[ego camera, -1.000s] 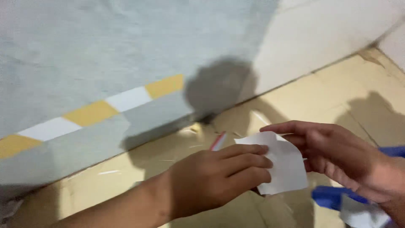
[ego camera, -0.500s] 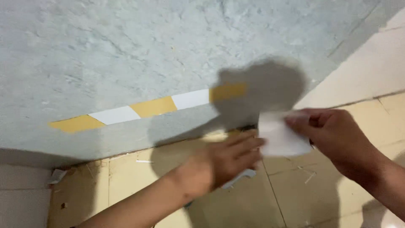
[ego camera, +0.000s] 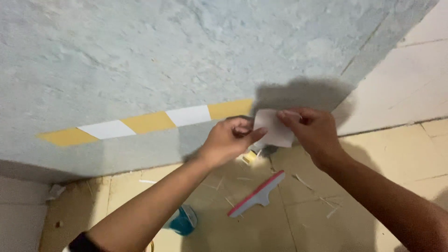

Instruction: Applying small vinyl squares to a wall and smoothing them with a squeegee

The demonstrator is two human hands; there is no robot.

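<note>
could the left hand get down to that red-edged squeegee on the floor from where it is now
Probably yes. The left hand is up at the wall pinching the white sheet together with the right hand. The squeegee lies on the tiles just below with nothing over it, but the hand would have to let go first.

Bare forearms, no sleeves; dark band (ego camera: 83,243) at left wrist.

You face a rough pale blue-grey wall (ego camera: 140,51) bearing a yellow-and-white striped band (ego camera: 149,122). On the beige tiled floor (ego camera: 401,154) below lies a grey squeegee with a red edge (ego camera: 257,193), with thin offcut strips (ego camera: 308,184) scattered round it. A teal object (ego camera: 183,220) sits near the lower edge, partly hidden.
</note>
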